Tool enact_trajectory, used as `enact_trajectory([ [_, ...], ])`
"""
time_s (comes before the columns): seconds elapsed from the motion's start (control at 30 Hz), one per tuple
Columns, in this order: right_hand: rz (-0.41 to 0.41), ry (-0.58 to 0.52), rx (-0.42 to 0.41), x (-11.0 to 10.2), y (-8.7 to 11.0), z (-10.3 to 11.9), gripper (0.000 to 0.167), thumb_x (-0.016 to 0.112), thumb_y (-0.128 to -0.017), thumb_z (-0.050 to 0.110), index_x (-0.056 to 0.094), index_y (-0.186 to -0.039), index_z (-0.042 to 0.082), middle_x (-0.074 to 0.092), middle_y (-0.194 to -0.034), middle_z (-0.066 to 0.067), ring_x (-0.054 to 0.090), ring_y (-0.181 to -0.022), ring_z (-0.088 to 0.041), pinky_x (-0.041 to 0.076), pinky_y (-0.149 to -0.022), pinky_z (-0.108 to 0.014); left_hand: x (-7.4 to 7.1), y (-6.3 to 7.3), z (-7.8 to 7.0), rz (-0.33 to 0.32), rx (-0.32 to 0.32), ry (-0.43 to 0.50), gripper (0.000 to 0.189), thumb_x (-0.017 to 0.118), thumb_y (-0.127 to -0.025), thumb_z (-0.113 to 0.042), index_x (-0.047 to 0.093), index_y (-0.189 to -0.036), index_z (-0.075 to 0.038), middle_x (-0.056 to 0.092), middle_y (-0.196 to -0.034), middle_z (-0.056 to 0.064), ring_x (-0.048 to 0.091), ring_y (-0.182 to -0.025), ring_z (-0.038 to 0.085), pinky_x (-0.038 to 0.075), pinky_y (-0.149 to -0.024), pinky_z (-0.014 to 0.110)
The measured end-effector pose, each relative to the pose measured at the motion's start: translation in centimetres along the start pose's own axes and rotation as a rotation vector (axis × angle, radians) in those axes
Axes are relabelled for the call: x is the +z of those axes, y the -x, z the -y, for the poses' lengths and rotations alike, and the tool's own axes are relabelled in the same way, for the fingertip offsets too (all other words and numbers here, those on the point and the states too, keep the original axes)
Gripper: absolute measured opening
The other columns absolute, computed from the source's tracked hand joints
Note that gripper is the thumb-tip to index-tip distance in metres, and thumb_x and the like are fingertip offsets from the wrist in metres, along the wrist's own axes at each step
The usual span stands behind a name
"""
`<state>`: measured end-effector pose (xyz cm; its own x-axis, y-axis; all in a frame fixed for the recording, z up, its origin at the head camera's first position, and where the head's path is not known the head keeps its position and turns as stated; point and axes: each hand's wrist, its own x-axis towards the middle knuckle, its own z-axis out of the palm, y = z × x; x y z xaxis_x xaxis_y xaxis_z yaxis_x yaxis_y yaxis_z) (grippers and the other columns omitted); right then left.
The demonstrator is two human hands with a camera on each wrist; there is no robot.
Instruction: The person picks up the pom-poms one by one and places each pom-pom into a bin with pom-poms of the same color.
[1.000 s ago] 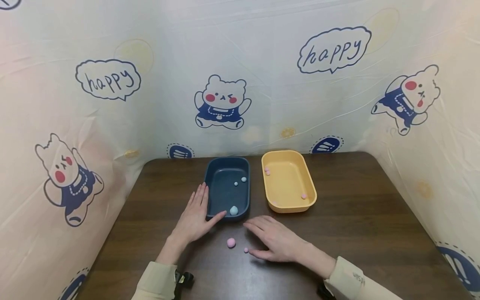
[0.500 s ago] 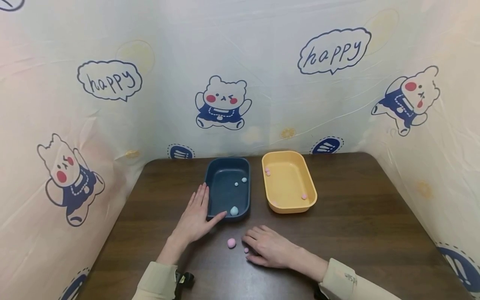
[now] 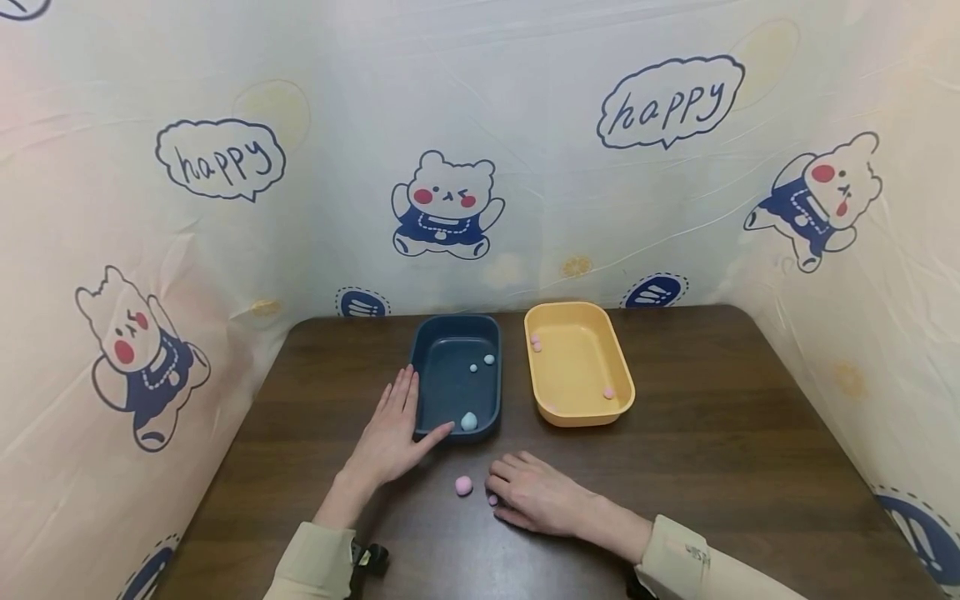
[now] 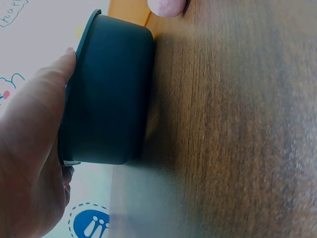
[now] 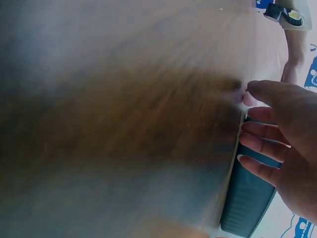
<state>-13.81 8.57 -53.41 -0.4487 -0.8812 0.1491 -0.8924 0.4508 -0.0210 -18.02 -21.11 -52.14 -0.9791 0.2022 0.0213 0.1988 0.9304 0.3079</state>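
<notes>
In the head view the left hand lies along the left side of the dark blue tray, fingers straight and thumb over its near rim. The left wrist view shows that thumb at the rim. The right hand is low over the table, its fingers curled, with a small pink ball between thumb and index finger. A larger pink ball lies just left of them. Inside the blue tray are several light blue balls, the biggest near the front.
A yellow tray stands right of the blue one, with several small pink balls in it. Both sit on a brown wooden table. A patterned cloth hangs behind and at both sides.
The right hand has drawn slightly towards the person and curled its fingers and thumb in around the small pink ball. The left hand and the trays have kept their places.
</notes>
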Motion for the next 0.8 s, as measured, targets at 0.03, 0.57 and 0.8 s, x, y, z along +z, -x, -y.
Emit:
enact_trajectory([
  [0.03, -0.003, 0.004, -0.004, 0.06, -0.04, 0.03, 0.016, 0.075, -0.105, 0.036, 0.071, -0.112, 0.022, 0.067, -0.108, 0.009, 0.065, -0.107, -0.01, 0.056, -0.092, -0.03, -0.02, 0.01, -0.01, 0.004, -0.001, 0.002, 0.121, 0.049, -0.098, -0.087, 0.011, -0.176, -0.001, 0.007, -0.187, 0.018, 0.01, -0.175, 0.037, 0.016, -0.141, 0.056],
  [0.57, 0.022, -0.028, 0.013, 0.12, -0.22, -0.02, 0.011, 0.066, -0.111, 0.027, 0.074, -0.108, 0.021, 0.066, -0.103, 0.008, 0.066, -0.101, -0.011, 0.057, -0.089, -0.031, -0.06, 0.09, 0.01, 0.006, -0.007, 0.007, 0.121, 0.049, -0.098, -0.086, 0.011, -0.176, -0.002, 0.006, -0.187, 0.018, 0.009, -0.175, 0.037, 0.015, -0.141, 0.057],
  [0.8, 0.036, -0.054, 0.019, -0.06, -0.32, -0.12, 0.009, 0.071, -0.109, 0.03, 0.074, -0.106, 0.021, 0.066, -0.101, 0.008, 0.065, -0.098, -0.009, 0.056, -0.087, -0.029, 0.04, 0.08, 0.02, -0.015, 0.004, 0.001, 0.12, 0.05, -0.099, -0.085, 0.012, -0.176, -0.001, 0.008, -0.186, 0.019, 0.012, -0.174, 0.038, 0.017, -0.141, 0.056],
])
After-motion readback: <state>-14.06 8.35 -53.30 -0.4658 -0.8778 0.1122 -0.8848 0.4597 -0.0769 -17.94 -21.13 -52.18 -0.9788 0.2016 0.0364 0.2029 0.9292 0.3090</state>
